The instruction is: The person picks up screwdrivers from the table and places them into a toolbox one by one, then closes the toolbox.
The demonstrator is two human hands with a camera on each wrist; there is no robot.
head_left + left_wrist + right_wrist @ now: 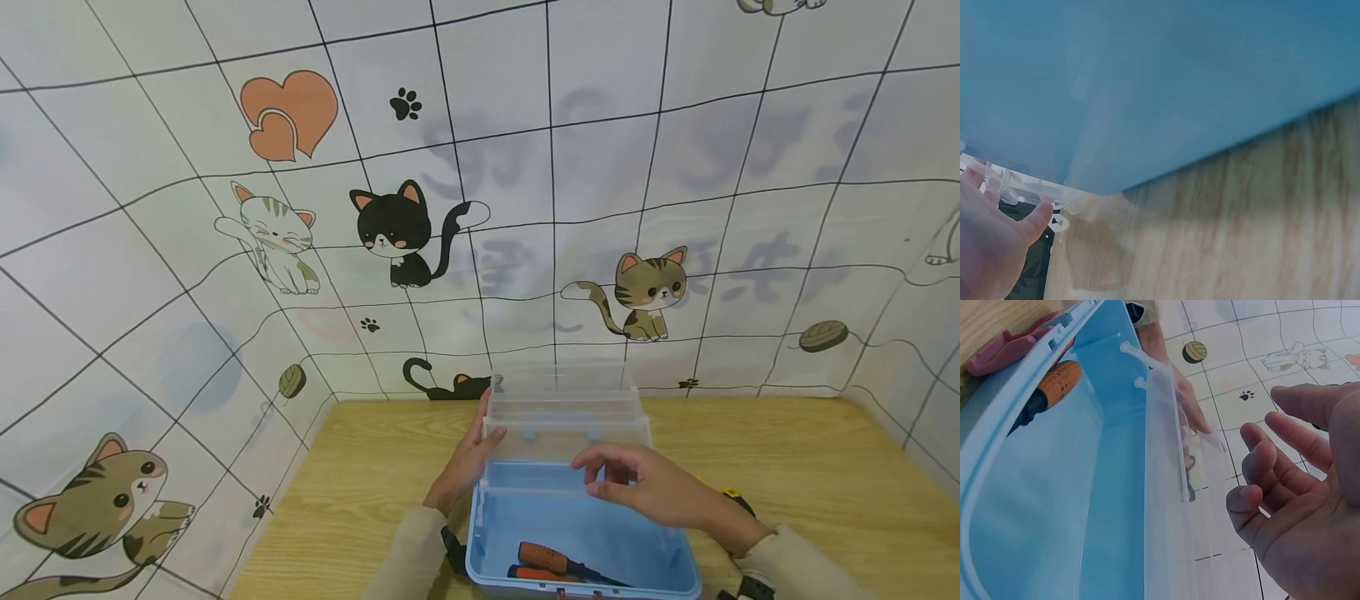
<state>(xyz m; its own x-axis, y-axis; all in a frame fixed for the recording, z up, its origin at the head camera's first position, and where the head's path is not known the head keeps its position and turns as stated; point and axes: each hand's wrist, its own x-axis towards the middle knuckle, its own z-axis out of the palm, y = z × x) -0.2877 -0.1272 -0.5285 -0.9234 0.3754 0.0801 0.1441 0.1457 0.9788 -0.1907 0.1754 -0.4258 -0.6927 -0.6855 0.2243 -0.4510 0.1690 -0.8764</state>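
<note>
A light blue plastic toolbox (585, 529) stands raised open on the wooden table, its clear lid and tray parts (566, 408) upright at the back. My left hand (468, 458) holds the left edge of the clear plastic, thumb in front and fingers behind; the left wrist view shows this hand (997, 237) at the same edge. Above the box hovers my right hand (637, 483), fingers loosely bent and holding nothing, as the right wrist view of this hand (1310, 494) confirms. A screwdriver with an orange-brown handle (543, 556) lies in the box beside a red-orange handle (536, 573).
The wooden table (787, 450) meets a cat-patterned wall covering (510, 183) behind and at the sides. A yellow and black object (738, 498), partly hidden by my right arm, lies right of the box. A pink latch (1007, 350) sticks out from the box's front rim.
</note>
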